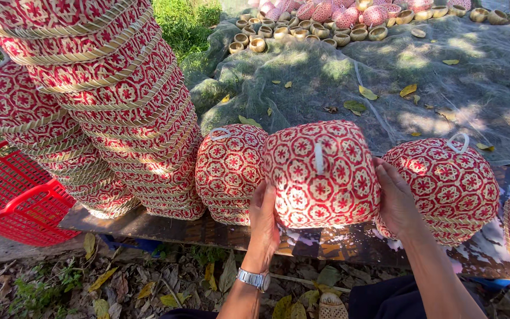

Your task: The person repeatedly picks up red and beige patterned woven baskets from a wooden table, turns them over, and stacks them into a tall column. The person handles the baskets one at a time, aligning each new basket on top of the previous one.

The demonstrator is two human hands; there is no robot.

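The left hand [265, 217] and right hand [396, 202] press the sides of a red and white woven basket [321, 173], bottom up above the wooden board [149, 223]; best squeeze softly; keep it level beside the basket stack [229, 171].

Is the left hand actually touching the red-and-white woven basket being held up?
Touching. The head view shows the left hand pressed flat against the basket's left side, with no gap, while the right hand presses its opposite side.
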